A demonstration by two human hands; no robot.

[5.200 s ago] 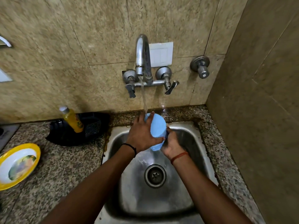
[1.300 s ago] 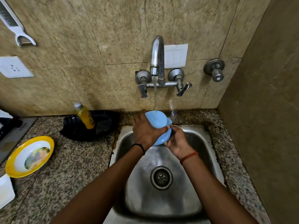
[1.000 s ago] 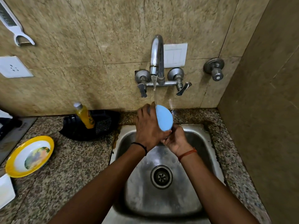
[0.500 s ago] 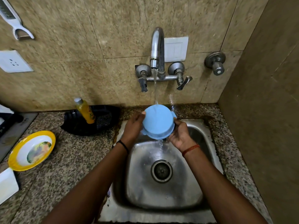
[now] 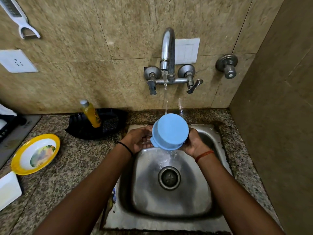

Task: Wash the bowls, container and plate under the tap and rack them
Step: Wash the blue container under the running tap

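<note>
A light blue bowl is upside down over the steel sink, its flat base facing me, under the stream from the running tap. My left hand holds its left rim and my right hand grips its right side. Water runs off the bowl toward the drain. A yellow-rimmed plate with a picture in its middle lies on the granite counter at the left. A white container sits at the left edge below the plate.
A yellow dish-soap bottle stands in a black tray against the wall behind the counter. A dark rack or stove edge shows at far left. A tiled side wall closes in the right. A peeler hangs on the back wall.
The bowl has gone from tilted on edge, with my left hand over its base, to fully upside down and held by both sides under the stream.
</note>
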